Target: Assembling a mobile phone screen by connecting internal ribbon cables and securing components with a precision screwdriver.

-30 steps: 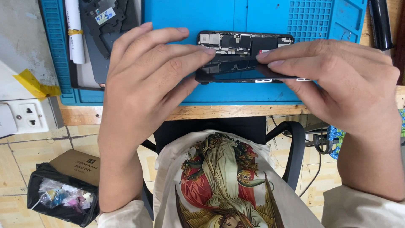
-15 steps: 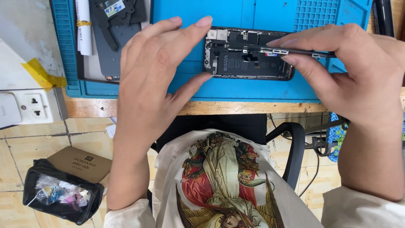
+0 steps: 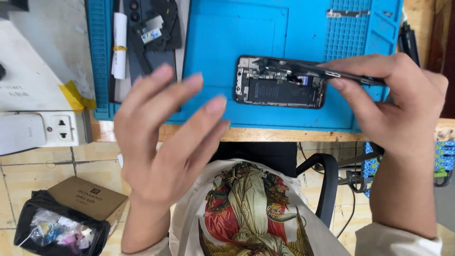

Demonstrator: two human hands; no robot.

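Opened phone (image 3: 279, 90) lay on the blue mat (image 3: 222, 57), near the mat's front edge. Right hand (image 3: 393, 104) pinched the lifted screen panel (image 3: 327, 71), tilted up over the phone. Left hand (image 3: 166, 142) hovered spread, empty, left of the phone.

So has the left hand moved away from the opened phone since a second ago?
Yes. The left hand has pulled back off the opened phone, toward the desk's near edge, and is empty.
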